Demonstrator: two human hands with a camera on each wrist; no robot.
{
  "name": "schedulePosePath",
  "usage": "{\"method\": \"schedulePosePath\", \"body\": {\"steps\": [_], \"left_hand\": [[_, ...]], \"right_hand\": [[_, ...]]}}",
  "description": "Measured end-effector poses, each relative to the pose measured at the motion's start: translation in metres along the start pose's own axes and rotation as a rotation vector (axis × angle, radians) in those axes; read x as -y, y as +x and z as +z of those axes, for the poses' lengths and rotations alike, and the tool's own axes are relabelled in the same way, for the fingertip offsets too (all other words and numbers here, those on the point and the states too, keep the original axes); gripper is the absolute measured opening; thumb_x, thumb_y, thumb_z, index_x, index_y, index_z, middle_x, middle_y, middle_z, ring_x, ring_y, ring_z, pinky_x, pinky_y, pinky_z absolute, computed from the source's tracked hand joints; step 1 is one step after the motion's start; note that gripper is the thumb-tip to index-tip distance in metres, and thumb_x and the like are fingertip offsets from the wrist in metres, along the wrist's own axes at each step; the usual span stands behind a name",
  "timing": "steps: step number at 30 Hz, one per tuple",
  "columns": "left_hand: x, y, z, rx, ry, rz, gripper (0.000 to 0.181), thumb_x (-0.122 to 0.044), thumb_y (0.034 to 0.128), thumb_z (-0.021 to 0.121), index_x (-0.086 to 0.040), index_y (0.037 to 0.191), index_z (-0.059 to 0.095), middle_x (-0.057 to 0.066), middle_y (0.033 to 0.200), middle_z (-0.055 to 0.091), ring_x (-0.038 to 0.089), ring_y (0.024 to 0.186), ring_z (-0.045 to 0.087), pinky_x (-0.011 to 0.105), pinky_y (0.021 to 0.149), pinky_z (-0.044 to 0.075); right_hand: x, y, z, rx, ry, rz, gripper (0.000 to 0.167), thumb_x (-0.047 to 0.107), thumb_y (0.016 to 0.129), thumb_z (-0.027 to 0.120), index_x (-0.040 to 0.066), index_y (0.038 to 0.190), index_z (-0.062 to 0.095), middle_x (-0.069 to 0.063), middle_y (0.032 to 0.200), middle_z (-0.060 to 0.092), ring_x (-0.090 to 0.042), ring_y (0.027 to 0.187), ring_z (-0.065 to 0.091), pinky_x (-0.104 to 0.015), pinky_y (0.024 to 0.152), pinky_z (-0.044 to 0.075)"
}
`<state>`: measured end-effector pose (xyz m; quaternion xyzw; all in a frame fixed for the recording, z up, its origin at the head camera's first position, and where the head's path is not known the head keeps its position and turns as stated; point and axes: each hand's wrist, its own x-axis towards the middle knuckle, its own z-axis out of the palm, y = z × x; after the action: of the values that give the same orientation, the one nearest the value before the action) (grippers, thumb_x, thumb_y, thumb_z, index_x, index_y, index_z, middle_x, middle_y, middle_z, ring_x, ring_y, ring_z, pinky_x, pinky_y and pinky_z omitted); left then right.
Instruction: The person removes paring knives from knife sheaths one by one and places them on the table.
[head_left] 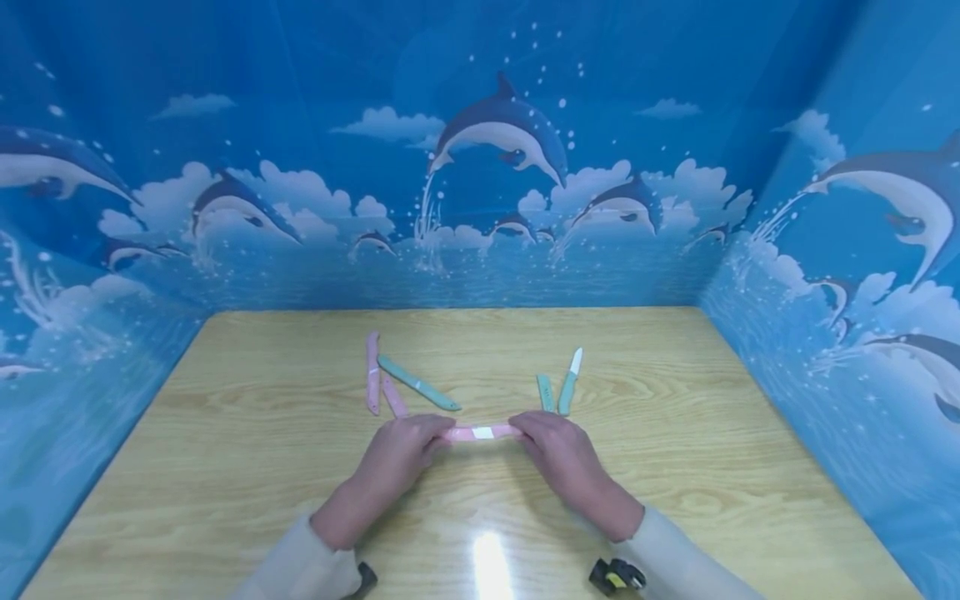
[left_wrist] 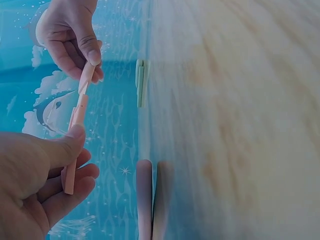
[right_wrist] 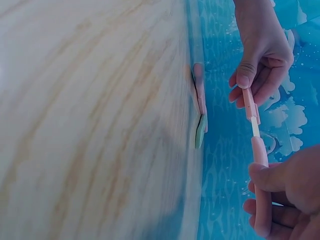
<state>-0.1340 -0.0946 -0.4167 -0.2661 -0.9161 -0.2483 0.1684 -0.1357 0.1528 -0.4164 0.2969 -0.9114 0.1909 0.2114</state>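
The left hand's (head_left: pixel 405 447) fingers pinch a pink sheath (right_wrist: pixel 249 101) and the right hand's (head_left: pixel 558 454) curl round the pink handle (right_wrist: pixel 259 150), a short stretch of white blade (right_wrist: pixel 256 127) showing between them above the surface (head_left: pixel 675 517). It looks like mid-sheathing or mid-drawing, which of the two I cannot tell; either calls for a straight pull or push, fingers off the edge. Just beyond the right fingers lie a bare-bladed green knife (head_left: pixel 567 392) and a green sheath (head_left: pixel 545 392).
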Motion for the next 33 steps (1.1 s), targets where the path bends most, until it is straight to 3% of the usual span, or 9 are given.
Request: {"method": "schedulePosePath", "body": {"steps": [8, 18, 26, 33], "left_hand": [[0.0007, -0.0014, -0.0002, 0.014, 0.012, -0.019, 0.025, -0.014, 0.0780, 0.079, -0.009, 0.102, 0.073, 0.007, 0.101, 0.074, 0.021, 0.092, 0.071, 0.031, 0.081, 0.059], [0.0036, -0.0026, -0.0033, 0.027, 0.007, -0.035, 0.025, -0.011, 0.0784, 0.078, -0.009, 0.102, 0.073, 0.005, 0.096, 0.074, 0.009, 0.071, 0.068, 0.024, 0.072, 0.059], [0.0043, -0.0015, -0.0048, 0.046, 0.001, -0.059, 0.026, -0.011, 0.0789, 0.078, -0.011, 0.104, 0.073, -0.001, 0.087, 0.073, 0.002, 0.065, 0.063, 0.017, 0.068, 0.057], [0.0039, -0.0005, -0.0067, 0.056, 0.000, -0.067, 0.027, -0.009, 0.0780, 0.079, -0.008, 0.105, 0.072, 0.000, 0.085, 0.073, 0.000, 0.062, 0.061, 0.019, 0.068, 0.057]], "right_hand": [[-0.0015, -0.0019, -0.0002, -0.008, -0.002, 0.008, 0.026, 0.004, 0.078, 0.079, 0.009, 0.102, 0.072, -0.004, 0.100, 0.073, -0.020, 0.093, 0.070, -0.031, 0.082, 0.058], [-0.0068, -0.0071, -0.0001, -0.017, -0.009, 0.021, 0.025, 0.005, 0.077, 0.080, 0.010, 0.101, 0.072, -0.003, 0.098, 0.074, -0.018, 0.091, 0.070, -0.031, 0.080, 0.059], [-0.0070, -0.0068, -0.0015, 0.005, -0.014, 0.053, 0.025, 0.005, 0.077, 0.080, 0.010, 0.100, 0.072, -0.003, 0.098, 0.073, -0.018, 0.090, 0.070, -0.030, 0.080, 0.059], [-0.0072, -0.0068, -0.0020, -0.006, 0.002, 0.041, 0.024, 0.004, 0.078, 0.079, 0.009, 0.100, 0.072, -0.003, 0.097, 0.073, -0.019, 0.089, 0.070, -0.031, 0.079, 0.059]]}}
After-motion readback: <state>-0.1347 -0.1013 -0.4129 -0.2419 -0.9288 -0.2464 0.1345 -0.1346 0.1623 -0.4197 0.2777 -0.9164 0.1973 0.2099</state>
